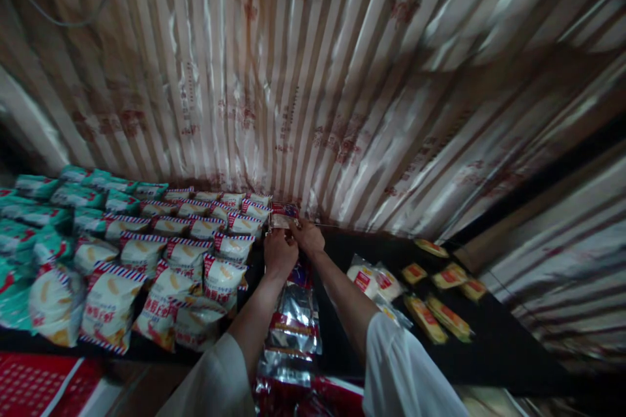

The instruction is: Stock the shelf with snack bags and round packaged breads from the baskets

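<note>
My left hand [280, 253] is at the back of the black shelf, its fingers bent in at the lower edge of a dark red and purple packet [284, 210] with a pale middle. My right hand [309, 238] pinches the same packet near its lower right corner. Both hands are close together, and the fingertips are partly hidden. Below them, between my forearms, a row of shiny silver packets [293, 322] with dark red bands runs toward me. Just left of my left hand stand white puffed snack bags [233, 247] with striped red and blue edges.
Teal snack bags [78, 195] fill the far left. On the right of the black shelf [337, 247] lie clear bags with white contents [364, 279] and several yellow packets [450, 318]. Corrugated wrapped sheeting [313, 111] rises behind. A red perforated crate [39, 381] sits at lower left.
</note>
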Motion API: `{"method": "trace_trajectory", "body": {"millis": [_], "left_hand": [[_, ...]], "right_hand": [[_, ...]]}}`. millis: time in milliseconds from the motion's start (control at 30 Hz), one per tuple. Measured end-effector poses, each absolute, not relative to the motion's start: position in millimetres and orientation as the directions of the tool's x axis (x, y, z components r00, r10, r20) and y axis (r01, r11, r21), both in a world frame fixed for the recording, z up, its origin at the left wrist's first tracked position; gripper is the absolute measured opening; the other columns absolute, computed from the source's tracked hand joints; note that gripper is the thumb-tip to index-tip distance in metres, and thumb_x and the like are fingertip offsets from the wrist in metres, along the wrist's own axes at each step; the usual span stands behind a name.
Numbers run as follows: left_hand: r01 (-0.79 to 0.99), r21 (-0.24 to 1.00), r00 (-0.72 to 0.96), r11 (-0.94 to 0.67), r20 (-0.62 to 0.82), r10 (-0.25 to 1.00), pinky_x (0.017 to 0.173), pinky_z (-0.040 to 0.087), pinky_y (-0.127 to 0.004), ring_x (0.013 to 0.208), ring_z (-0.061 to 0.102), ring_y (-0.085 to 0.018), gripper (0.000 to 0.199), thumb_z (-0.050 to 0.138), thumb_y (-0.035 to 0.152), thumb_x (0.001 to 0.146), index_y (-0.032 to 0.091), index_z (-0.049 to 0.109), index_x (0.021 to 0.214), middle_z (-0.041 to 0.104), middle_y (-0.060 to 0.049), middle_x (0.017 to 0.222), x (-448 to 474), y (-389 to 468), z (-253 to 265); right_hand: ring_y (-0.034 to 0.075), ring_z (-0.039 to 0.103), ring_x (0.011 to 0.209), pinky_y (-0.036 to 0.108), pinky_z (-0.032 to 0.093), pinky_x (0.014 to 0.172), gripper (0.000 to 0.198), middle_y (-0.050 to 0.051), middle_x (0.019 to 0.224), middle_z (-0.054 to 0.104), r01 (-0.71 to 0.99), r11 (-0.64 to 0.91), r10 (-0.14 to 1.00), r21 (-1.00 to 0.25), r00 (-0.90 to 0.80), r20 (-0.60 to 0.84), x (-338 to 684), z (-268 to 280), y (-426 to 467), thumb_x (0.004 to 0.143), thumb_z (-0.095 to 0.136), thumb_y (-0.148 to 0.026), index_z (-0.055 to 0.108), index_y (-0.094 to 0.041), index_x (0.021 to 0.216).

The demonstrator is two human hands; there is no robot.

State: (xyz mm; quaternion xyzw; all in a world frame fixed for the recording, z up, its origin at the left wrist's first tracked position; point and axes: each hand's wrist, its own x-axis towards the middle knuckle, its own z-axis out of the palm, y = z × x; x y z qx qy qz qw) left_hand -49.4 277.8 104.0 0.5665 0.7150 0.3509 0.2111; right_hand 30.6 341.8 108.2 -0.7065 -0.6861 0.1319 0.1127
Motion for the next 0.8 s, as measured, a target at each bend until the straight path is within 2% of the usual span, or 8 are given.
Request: {"method": "trace_trajectory", "body": {"millis": [167, 333, 500, 667, 800], "left_hand": [[0.698, 0.714, -0.251, 0.061, 0.164, 0.954, 0.102, 0.036, -0.036, 0.118, 0.051, -0.024, 0.033, 0.045, 0.012, 0.079, 0.012, 0.063, 0.106, 0.064, -0.013, 0.114, -47.7, 274.7, 98.1], [0.747, 0.665, -0.261, 0.001, 0.291, 0.921, 0.109, 0.029, -0.041, 0.122, 0.048, -0.026, 0.035, 0.047, 0.012, 0.077, 0.007, 0.062, 0.109, 0.060, -0.018, 0.118, -44.8, 261.5, 95.8], [0.759, 0.630, -0.187, -0.165, 0.454, 0.871, 0.110, 0.030, -0.046, 0.125, 0.043, -0.026, 0.032, 0.047, 0.012, 0.077, 0.011, 0.063, 0.105, 0.058, -0.013, 0.122, -34.4, 226.2, 105.0], [0.675, 0.675, -0.096, -0.298, 0.480, 0.872, 0.102, 0.042, -0.040, 0.115, 0.053, -0.022, 0.033, 0.045, 0.010, 0.080, 0.014, 0.060, 0.109, 0.061, -0.012, 0.117, -12.2, 177.2, 107.4], [0.608, 0.695, 0.010, -0.383, 0.476, 0.880, 0.100, 0.045, -0.038, 0.113, 0.054, -0.020, 0.033, 0.041, 0.010, 0.082, 0.015, 0.058, 0.111, 0.060, -0.012, 0.119, 6.7, 130.4, 95.6]], "right_hand": [[0.020, 0.061, 0.104, 0.028, 0.041, 0.091, 0.031, 0.011, 0.106, 0.069, 0.927, 0.160, 0.975, -0.339, -0.095, 0.200, 35.6, 96.8, 341.5, 0.087, 0.045, -0.031, 0.066, -0.017, 0.106], [0.020, 0.061, 0.101, 0.029, 0.041, 0.093, 0.026, 0.010, 0.103, 0.069, 0.881, 0.243, 0.927, -0.405, -0.088, 0.365, 45.8, 85.5, 339.0, 0.085, 0.047, -0.024, 0.067, -0.016, 0.101], [0.019, 0.060, 0.098, 0.032, 0.043, 0.092, 0.025, 0.008, 0.101, 0.068, 0.811, 0.285, 0.901, -0.510, -0.046, 0.430, 61.3, 78.0, 312.4, 0.083, 0.047, -0.022, 0.066, -0.017, 0.097], [0.022, 0.056, 0.104, 0.038, 0.042, 0.095, 0.026, 0.011, 0.108, 0.065, 0.738, 0.300, 0.911, -0.605, -0.033, 0.411, 87.7, 64.7, 260.5, 0.079, 0.048, -0.022, 0.066, -0.016, 0.098], [0.022, 0.055, 0.108, 0.040, 0.042, 0.096, 0.028, 0.012, 0.113, 0.063, 0.665, 0.321, 0.893, -0.674, 0.025, 0.450, 111.9, 58.1, 202.4, 0.081, 0.047, -0.025, 0.065, -0.017, 0.100]]}}
